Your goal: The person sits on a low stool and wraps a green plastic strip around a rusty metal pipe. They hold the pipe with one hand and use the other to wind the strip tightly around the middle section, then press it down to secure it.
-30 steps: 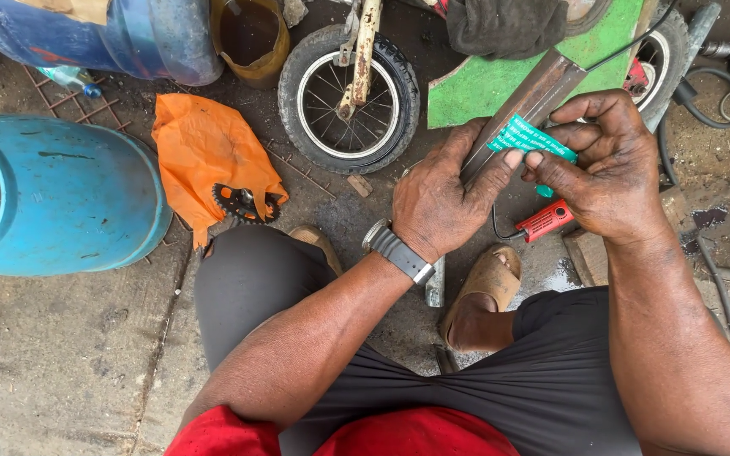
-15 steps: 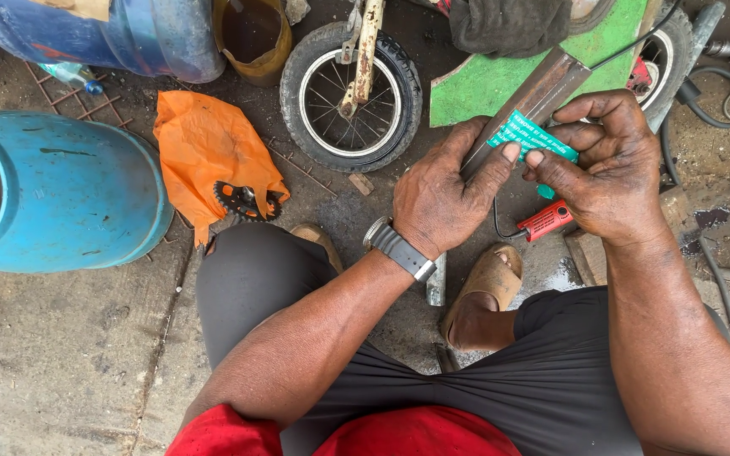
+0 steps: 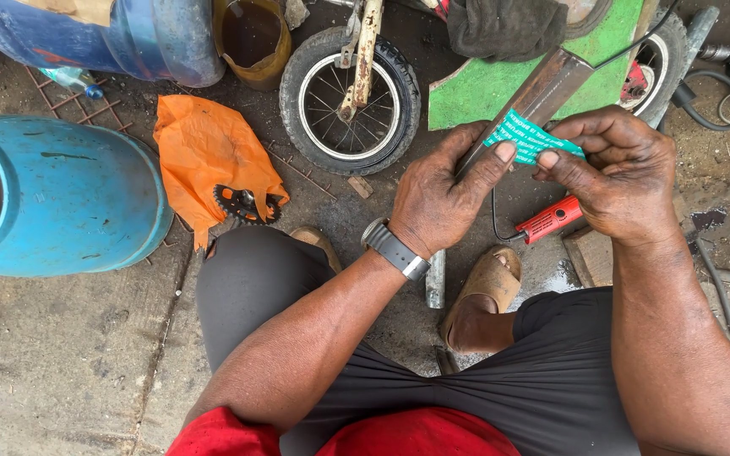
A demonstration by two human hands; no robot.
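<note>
Left hand: the left hand (image 3: 443, 196) grips the rusty metal bar (image 3: 542, 93), thumb pressed flat on the teal label (image 3: 527, 139); its fingers are clamped around the bar.
Right hand: the right hand (image 3: 623, 173) pinches the label's other edge between thumb and forefinger, fingers together on it.
Bar: a long, flat-sided, brown corroded piece, tilted up and away over the green board (image 3: 500, 89).
Label: thin, glossy teal strip with white print, lying against the bar between both thumbs.
Red tool: a ribbed red plastic handle (image 3: 551, 219) lies on the floor below the hands.
Surroundings: small spoked rubber wheel (image 3: 350, 89), crumpled orange plastic bag (image 3: 209, 160), smooth blue drum (image 3: 52, 198) on rough concrete.
</note>
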